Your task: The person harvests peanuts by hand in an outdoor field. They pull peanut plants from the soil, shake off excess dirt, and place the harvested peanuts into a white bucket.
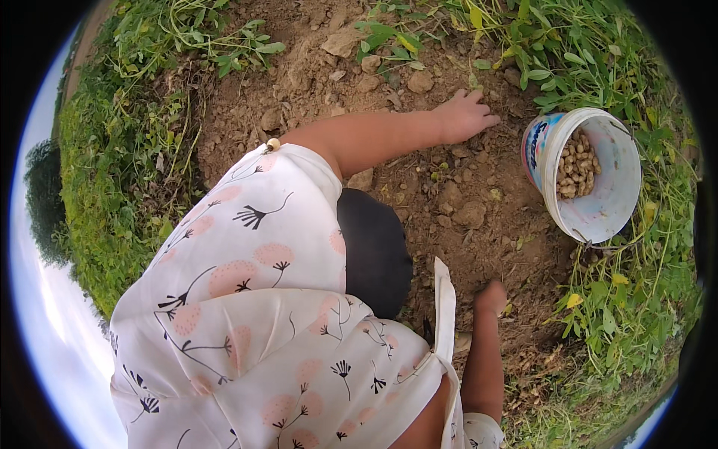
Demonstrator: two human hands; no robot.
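Note:
My left hand (pixel 464 116) reaches out low over the loose brown soil (pixel 359 84), fingers apart, with nothing visible in it. A small green leaf (pixel 482 64) lies just beyond its fingertips. My right hand (pixel 491 297) is down at the soil nearer the lower edge of the view. Its fingers are mostly hidden, so its grip does not show. To the right of both hands, a white plastic bucket (pixel 608 216) with a printed outer wall leans with its mouth towards me. Unshelled peanuts (pixel 578 165) are heaped inside against one side.
Leafy peanut plants (pixel 583 50) spread behind and beside the bucket, with more greenery (pixel 106 207) to the left. Clods (pixel 470 214) dot the soil between my hands. My dark-covered knee (pixel 374 252) juts out between my arms. A wire handle (pixel 645 236) hangs from the bucket's rim.

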